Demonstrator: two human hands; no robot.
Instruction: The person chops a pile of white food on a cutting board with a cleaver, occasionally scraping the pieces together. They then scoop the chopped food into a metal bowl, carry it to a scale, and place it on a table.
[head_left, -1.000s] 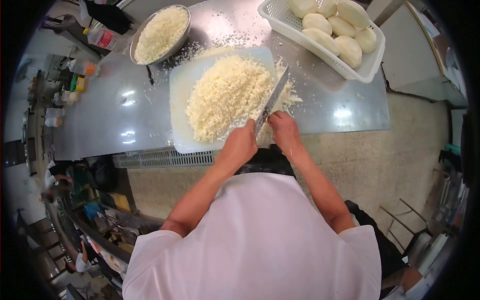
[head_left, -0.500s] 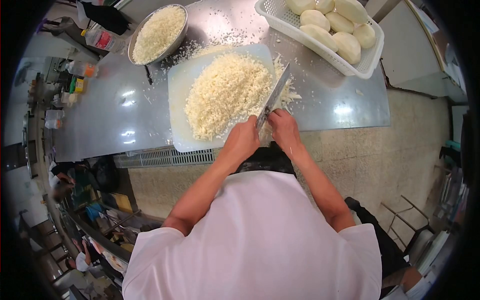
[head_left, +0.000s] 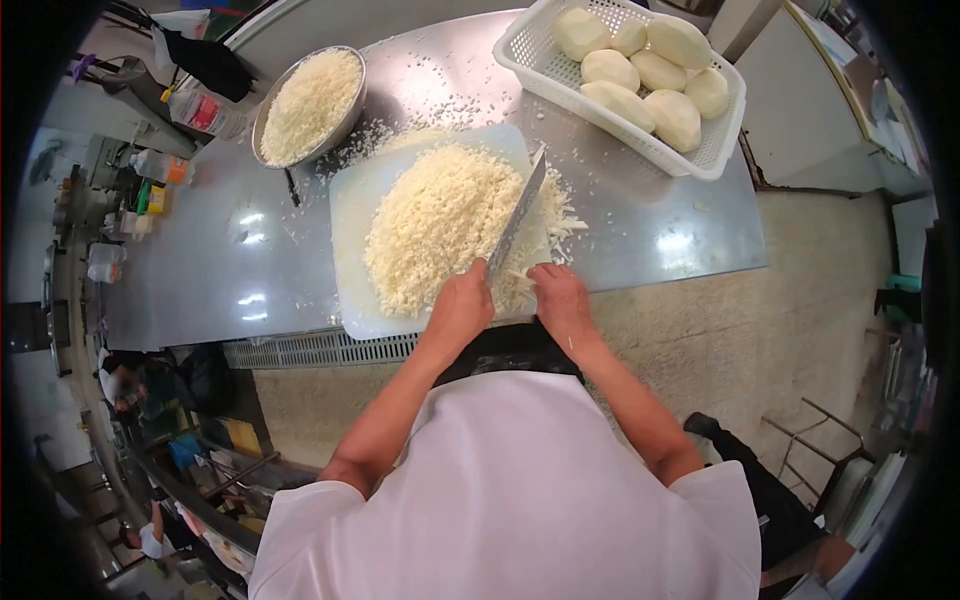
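My left hand (head_left: 461, 306) is closed around the handle of a kitchen knife (head_left: 517, 216). Its broad blade points away from me, along the right side of a big heap of finely chopped pale potato (head_left: 440, 225). The heap covers most of a white cutting board (head_left: 347, 205). At the board's near right corner is my right hand (head_left: 563, 305), apart from the blade. Its fingers are bent inward over small pale pieces, and what lies under the fingertips is hidden. Thin potato strips (head_left: 562, 222) lie to the right of the knife.
A metal bowl (head_left: 356, 118) piled with chopped potato stands at the back left of the steel table (head_left: 210, 265). A white plastic basket (head_left: 733, 125) holds several peeled potatoes (head_left: 672, 120) at the back right. Bottles (head_left: 200, 110) stand further left. Other people are at lower left.
My right hand has come away from the knife blade and lowered to the board's corner. My left hand, with the knife, has shifted left. The whole view has tilted slightly.
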